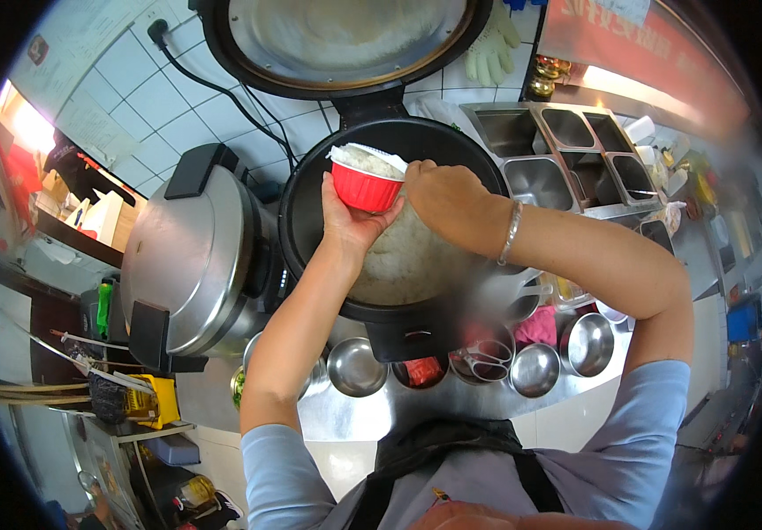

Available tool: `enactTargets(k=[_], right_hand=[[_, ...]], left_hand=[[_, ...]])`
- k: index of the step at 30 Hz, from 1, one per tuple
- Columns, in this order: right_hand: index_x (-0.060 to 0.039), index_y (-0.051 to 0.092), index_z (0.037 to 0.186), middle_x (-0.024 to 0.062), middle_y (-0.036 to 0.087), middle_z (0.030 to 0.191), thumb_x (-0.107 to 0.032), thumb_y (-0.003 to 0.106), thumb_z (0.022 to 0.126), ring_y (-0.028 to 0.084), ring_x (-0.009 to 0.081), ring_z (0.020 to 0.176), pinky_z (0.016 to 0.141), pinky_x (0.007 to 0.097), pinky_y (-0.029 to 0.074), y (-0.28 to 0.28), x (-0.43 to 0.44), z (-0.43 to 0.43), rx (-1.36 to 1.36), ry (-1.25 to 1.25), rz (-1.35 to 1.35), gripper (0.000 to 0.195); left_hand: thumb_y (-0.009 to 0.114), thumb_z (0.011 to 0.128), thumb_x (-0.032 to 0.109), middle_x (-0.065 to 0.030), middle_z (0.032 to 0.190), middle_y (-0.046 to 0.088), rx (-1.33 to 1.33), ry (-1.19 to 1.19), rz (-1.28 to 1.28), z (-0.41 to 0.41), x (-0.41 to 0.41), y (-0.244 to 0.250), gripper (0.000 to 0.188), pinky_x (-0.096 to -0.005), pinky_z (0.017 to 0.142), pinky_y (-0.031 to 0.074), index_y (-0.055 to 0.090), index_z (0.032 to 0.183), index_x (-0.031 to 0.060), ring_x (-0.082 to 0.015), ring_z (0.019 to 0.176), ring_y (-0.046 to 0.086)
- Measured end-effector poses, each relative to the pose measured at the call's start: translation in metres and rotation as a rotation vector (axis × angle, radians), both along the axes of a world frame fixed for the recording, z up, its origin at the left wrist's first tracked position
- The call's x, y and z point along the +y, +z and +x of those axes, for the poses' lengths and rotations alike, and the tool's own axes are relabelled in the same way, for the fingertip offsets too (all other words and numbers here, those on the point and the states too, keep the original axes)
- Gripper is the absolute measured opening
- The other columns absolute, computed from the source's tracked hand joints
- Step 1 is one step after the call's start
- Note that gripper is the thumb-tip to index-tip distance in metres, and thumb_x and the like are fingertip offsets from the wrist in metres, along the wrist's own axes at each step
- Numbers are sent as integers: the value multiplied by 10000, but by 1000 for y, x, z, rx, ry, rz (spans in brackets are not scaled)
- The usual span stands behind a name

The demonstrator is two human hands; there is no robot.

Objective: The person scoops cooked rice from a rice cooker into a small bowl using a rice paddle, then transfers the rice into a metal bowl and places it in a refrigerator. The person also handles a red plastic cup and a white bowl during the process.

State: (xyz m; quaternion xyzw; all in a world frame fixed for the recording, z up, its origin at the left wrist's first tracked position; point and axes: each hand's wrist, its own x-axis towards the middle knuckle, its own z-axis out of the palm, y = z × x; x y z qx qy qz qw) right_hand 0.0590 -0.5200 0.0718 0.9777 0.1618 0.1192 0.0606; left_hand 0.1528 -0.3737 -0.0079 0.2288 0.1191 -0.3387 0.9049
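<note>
My left hand (352, 222) holds a red bowl (366, 189) from below, tilted, over an open rice cooker. Cooked white rice (362, 159) fills the bowl up to its white rim. My right hand (450, 204) is curled at the bowl's right edge. It grips what looks like a white rice paddle (389, 158), whose blade lies against the rice; the fingers hide its handle. Below both hands, more rice (399, 262) lies in the dark pot (301, 199) of the cooker. The cooker's lid (347, 40) stands raised behind it.
A second, closed rice cooker (188, 258) stands on the left. Metal food pans (536, 182) sit at the right. Along the counter's front are steel bowls (357, 368) and scissors (487, 361). A power cable (222, 89) runs down the tiled wall, where a glove (492, 50) hangs.
</note>
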Motion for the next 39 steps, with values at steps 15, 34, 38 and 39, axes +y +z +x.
enactTargets(k=[15,34,38,39], right_hand=[[-42,563,991,98,611,839,-41,547,770,637,274,688,553,357,507,65,-67,-25,-376,194,29,222],[-85,547,1077,42,575,774,-68,552,752,625,212,722,542,327,501,47,-59,-31,-355,239,59,325],[-71,566,1058,60,611,819,-66,596,764,617,242,689,559,336,501,43,-61,-30,-375,308,82,296],[-82,566,1054,48,590,794,-65,581,750,619,223,703,556,326,500,44,-60,-31,-391,308,58,305]], left_hand=[[366,888,546,-110,1419,403,-187,-41,-8,-7,30,35,606,-566,1032,316,415,1370,181,-341,1295,381],[402,870,539,-100,1410,416,-133,91,-64,-5,48,27,612,-534,1042,318,427,1362,176,-324,1299,376],[388,879,530,-104,1415,410,-118,85,-70,-5,49,29,602,-536,1036,321,422,1367,179,-325,1297,378],[386,880,537,-107,1406,420,-145,59,-59,-5,50,30,608,-538,1036,325,425,1363,171,-330,1288,388]])
